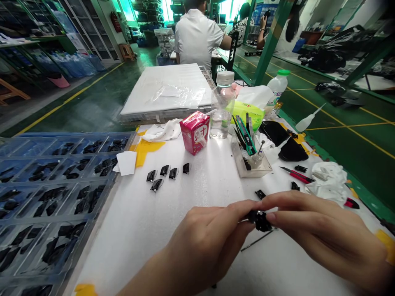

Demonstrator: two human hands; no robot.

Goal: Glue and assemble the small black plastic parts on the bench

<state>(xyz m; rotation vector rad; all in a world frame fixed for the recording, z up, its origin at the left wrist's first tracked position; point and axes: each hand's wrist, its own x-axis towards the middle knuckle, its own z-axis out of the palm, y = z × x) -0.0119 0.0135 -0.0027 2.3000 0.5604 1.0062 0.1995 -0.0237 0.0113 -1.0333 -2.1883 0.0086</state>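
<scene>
Both hands meet over the white tabletop, pinching one small black plastic part (pixel 261 221) between them. My left hand (pixel 206 234) grips its left side between thumb and fingers. From the right, my right hand (pixel 317 226) presses on it with thumb and index finger. The part is partly covered by fingertips, so its full shape is hidden. Beneath the hands lies a thin dark rod (pixel 256 241). Just beyond the fingers sits another small black part (pixel 260 194). Several black pieces with clear edges, such as this black piece (pixel 156 185), lie in a loose group farther left.
On the left stands a compartmented clear tray (pixel 106 181) holding black parts. Farther back are a red drink carton (pixel 195 133), a water bottle (pixel 220 109) and a tool box (pixel 257 172) with tweezers. A red knife (pixel 298 175) and crumpled white cloth (pixel 327 181) lie right. A person sits ahead.
</scene>
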